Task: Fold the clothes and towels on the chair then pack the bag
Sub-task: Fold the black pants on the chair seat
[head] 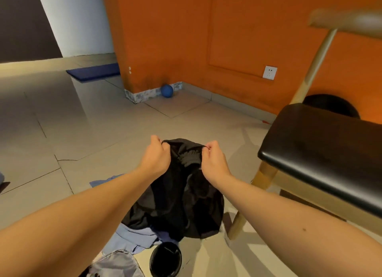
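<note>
**Black shorts up by the waistband, no fold made yet**

So this looks like the folding part of the job, nowhere near packing. The left hand [158, 152] and the right hand [214, 159] each pinch one end of the gathered elastic waistband of a black garment [182, 196], fingers curled tight round the cloth. I'd call it shorts, but the lower part is bunched up so I can't swear to it. It's held up in the air in front of the person, over the tiled floor [62, 122], and hangs down between the forearms. The bottom of it seems to reach a heap of blue clothes [132, 239] lying on the floor just below.

The chair [322, 152] stands just to the right, with a black padded seat and wooden legs. The garment isn't touching it.

My read: this is the line-it-up stage, getting the waistband level before any fold goes in. The next move probably calls for either bringing the two hands together so the thing halves lengthwise, or laying it flat somewhere first. The seat is the nearest flat spot. The fabric looks thin and floppy, so the lower part likely needs a shake or a smoothing, or the fold comes out lumpy.

Down at the bottom edge there's some grey fabric [115, 264] that might be the bag, and a round black thing [165, 260] beside it. I can't tell what either really is.
</note>
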A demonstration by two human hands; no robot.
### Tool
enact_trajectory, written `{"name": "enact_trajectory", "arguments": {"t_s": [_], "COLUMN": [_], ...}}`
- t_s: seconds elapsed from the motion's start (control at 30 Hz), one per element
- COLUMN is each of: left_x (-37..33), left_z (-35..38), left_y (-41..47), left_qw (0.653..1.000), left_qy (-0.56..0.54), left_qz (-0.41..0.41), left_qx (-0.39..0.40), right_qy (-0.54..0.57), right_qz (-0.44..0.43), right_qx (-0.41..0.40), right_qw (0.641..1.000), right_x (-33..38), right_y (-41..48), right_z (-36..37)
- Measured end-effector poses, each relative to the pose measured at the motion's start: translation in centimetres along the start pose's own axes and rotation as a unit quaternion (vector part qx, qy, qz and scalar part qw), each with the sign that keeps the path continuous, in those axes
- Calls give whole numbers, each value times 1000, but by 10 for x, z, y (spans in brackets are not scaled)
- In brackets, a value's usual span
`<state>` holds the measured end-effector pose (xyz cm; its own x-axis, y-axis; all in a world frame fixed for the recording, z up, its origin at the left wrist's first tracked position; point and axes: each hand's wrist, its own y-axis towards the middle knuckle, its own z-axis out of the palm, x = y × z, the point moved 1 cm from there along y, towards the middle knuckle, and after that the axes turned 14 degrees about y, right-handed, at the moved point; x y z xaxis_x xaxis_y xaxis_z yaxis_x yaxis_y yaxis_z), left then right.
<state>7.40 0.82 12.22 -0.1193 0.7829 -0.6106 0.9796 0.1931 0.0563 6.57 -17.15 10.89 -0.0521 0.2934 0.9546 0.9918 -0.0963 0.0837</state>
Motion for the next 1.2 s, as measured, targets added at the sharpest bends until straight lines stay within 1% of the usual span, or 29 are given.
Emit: {"name": "enact_trajectory", "arguments": {"t_s": [0.1, 0.17, 0.23, 0.27, 0.37, 0.43, 0.47, 0.57, 0.63, 0.73, 0.8, 0.83, 0.87, 0.93, 1.07, 1.2], "left_x": [-40, -67, -95, -108, -147, -169, -180, -213, -233, -257, -270, -277, -283, -293, -305, -303], "left_z": [-38, -64, -88, -99, -125, -136, -140, -150, -155, -159, -159, -159, -159, -156, -146, -139], "left_y": [0, -5, -20, -31, -72, -99, -113, -157, -183, -217, -238, -249, -259, -279, -307, -322], "left_qw": [996, 988, 978, 974, 964, 951, 947, 951, 956, 966, 973, 976, 978, 981, 982, 978], "left_qy": [-89, -150, -196, -201, -172, -181, -175, -149, -151, -130, -115, -114, -116, -119, -123, -159], "left_qz": [16, 32, 71, 98, 184, 219, 232, 251, 237, 211, 187, 173, 161, 139, 122, 93], "left_qx": [-20, -5, 29, 46, 87, 126, 134, 101, 82, 72, 71, 71, 71, 67, 77, 96], "right_qy": [23, 23, 30, 38, 50, 38, 30, 39, 96, 259, 330, 343, 338, 284, 151, 24], "right_qz": [-26, -41, -54, -58, -63, -58, -55, -13, 31, 83, 87, 86, 84, 64, 24, -1], "right_qx": [-16, -28, -48, -58, -80, -90, -93, -96, -83, -74, -28, 2, 27, 51, 52, 50], "right_qw": [999, 998, 997, 996, 994, 994, 994, 995, 991, 959, 939, 935, 937, 955, 987, 998], "right_x": [59, 97, 135, 153, 205, 232, 243, 261, 265, 265, 261, 259, 255, 245, 218, 182], "right_y": [-3, -8, -16, -21, -42, -62, -71, -99, -122, -164, -198, -214, -230, -257, -297, -322], "right_z": [-23, -42, -62, -73, -109, -135, -148, -185, -206, -236, -253, -262, -269, -282, -295, -284]}}
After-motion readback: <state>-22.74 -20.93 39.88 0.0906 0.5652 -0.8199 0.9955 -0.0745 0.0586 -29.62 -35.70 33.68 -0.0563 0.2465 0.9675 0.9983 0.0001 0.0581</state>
